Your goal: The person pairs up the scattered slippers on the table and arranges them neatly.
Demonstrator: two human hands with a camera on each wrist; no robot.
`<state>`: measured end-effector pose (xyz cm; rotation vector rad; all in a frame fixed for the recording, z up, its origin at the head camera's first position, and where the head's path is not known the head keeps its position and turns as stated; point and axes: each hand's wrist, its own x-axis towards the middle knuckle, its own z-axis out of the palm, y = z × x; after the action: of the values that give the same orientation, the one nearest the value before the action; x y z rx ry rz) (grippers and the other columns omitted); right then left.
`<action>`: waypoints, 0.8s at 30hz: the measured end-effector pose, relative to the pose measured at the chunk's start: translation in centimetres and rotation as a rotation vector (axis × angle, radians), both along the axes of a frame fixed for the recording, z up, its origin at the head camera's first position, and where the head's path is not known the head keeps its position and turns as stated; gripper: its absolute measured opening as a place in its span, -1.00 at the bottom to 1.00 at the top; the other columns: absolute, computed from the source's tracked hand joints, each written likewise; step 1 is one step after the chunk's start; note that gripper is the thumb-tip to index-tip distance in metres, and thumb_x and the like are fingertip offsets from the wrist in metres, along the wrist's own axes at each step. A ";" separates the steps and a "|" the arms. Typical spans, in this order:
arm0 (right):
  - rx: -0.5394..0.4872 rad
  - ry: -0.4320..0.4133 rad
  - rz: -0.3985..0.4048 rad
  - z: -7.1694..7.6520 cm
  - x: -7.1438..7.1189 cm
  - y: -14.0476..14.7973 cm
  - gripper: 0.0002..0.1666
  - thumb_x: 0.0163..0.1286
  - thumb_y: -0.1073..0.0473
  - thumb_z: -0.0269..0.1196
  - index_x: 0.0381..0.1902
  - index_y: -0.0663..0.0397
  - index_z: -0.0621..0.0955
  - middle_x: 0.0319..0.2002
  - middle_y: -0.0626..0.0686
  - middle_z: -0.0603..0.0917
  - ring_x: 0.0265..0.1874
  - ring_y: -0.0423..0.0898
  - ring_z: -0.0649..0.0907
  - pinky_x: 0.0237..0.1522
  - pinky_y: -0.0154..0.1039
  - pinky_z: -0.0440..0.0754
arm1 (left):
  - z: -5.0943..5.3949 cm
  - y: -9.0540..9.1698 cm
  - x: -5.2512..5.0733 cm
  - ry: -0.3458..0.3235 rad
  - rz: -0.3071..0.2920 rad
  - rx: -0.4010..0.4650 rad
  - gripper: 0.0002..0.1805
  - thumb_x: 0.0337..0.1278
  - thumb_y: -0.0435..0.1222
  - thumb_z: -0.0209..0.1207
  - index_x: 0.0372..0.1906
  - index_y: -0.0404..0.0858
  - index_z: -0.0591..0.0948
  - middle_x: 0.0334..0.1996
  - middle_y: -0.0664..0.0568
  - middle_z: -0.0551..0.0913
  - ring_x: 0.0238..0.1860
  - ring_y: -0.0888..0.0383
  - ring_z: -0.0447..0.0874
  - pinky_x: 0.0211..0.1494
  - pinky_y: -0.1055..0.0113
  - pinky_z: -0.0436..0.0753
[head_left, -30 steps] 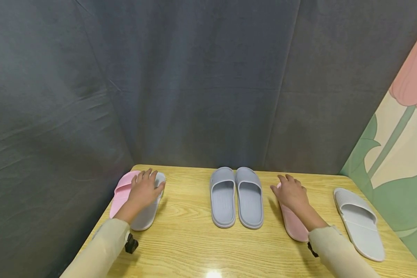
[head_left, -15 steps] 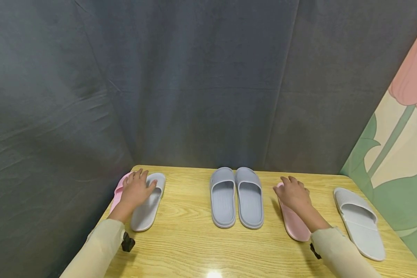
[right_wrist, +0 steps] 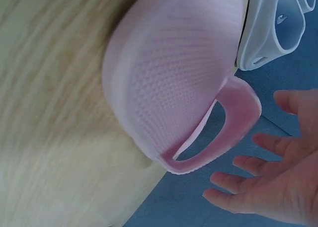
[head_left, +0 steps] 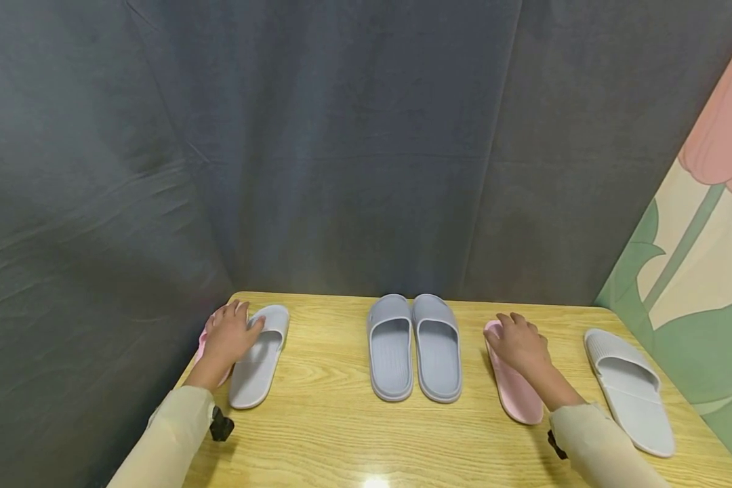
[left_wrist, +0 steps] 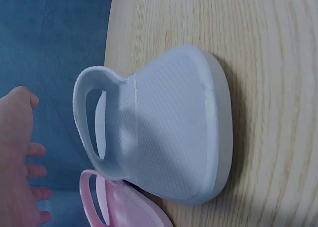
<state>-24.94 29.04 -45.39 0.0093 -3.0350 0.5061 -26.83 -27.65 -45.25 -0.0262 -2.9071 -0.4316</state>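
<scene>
My left hand (head_left: pixel 226 335) hovers over the pink slipper (head_left: pixel 202 347) at the table's left edge and covers much of it. Beside that slipper lies a light grey slipper (head_left: pixel 253 383). In the left wrist view the fingers (left_wrist: pixel 36 171) are loosely spread, apart from both slippers. My right hand (head_left: pixel 521 344) is above another pink slipper (head_left: pixel 518 400), hiding most of its strap. Its fingers (right_wrist: pixel 226 181) are spread and touch nothing in the right wrist view. Farther right sits a second light grey slipper (head_left: pixel 640 415), slightly angled.
Two blue-grey slippers (head_left: pixel 392 366) stand side by side at the middle of the wooden table (head_left: pixel 329 434). A dark curtain (head_left: pixel 354 169) hangs behind the table and along its left side. On the right is a wall (head_left: pixel 707 271) painted with a flower.
My left hand has moved left, from between the pink and light grey slippers to over the pink one. My right hand has shifted slightly right. The slippers have stayed in place.
</scene>
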 end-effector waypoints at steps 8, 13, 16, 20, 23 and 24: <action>-0.009 0.018 -0.013 -1.0 -0.3 0.3 -0.26 0.52 -0.08 0.05 0.40 0.40 0.35 0.38 0.58 0.24 0.25 0.64 0.31 0.13 0.54 0.30 | -0.5 -1.0 -0.4 -0.034 0.055 0.023 -0.21 0.47 0.11 -0.10 0.45 -0.45 0.28 0.45 -0.49 0.17 0.43 -0.49 0.04 0.39 -0.44 -0.02; -0.019 0.035 -0.009 -1.5 -0.4 0.6 -0.28 0.52 -0.05 0.04 0.38 0.43 0.37 0.36 0.59 0.25 0.23 0.64 0.33 0.11 0.54 0.32 | -0.7 -1.5 -0.6 -0.057 0.072 0.053 -0.19 0.48 0.10 -0.09 0.48 -0.48 0.24 0.46 -0.51 0.12 0.44 -0.51 0.00 0.38 -0.45 -0.05; -0.020 0.049 -0.007 -1.8 -0.4 0.7 -0.29 0.52 -0.05 0.04 0.37 0.44 0.38 0.35 0.60 0.26 0.25 0.63 0.32 0.12 0.53 0.32 | -0.9 -1.7 -0.6 -0.068 0.077 0.071 -0.20 0.48 0.09 -0.09 0.48 -0.48 0.23 0.47 -0.52 0.09 0.44 -0.52 -0.02 0.38 -0.46 -0.08; -0.027 0.049 -0.008 -2.0 -0.4 0.8 -0.30 0.53 -0.04 0.04 0.36 0.44 0.38 0.35 0.60 0.26 0.27 0.63 0.28 0.12 0.54 0.31 | -1.1 -2.1 -0.7 -0.084 0.089 0.088 -0.21 0.48 0.08 -0.08 0.47 -0.48 0.24 0.47 -0.52 0.07 0.44 -0.51 -0.05 0.38 -0.46 -0.10; -0.035 0.041 -0.009 -2.0 -0.3 0.8 -0.30 0.53 -0.04 0.05 0.37 0.43 0.38 0.36 0.60 0.24 0.27 0.63 0.27 0.11 0.54 0.31 | -1.3 -2.4 -0.9 -0.092 0.098 0.097 -0.21 0.47 0.09 -0.08 0.46 -0.47 0.25 0.47 -0.52 0.06 0.45 -0.51 -0.07 0.38 -0.47 -0.10; -0.037 0.039 -0.009 -2.0 -0.3 0.8 -0.30 0.53 -0.04 0.05 0.37 0.42 0.38 0.37 0.60 0.24 0.28 0.63 0.26 0.11 0.55 0.31 | -1.4 -2.5 -0.9 -0.094 0.101 0.099 -0.21 0.47 0.09 -0.08 0.46 -0.47 0.25 0.47 -0.53 0.06 0.45 -0.51 -0.07 0.37 -0.47 -0.10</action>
<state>-25.25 29.82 -47.41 0.0041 -2.9854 0.5549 -27.73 -30.20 -46.64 0.1587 -2.9578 -0.5731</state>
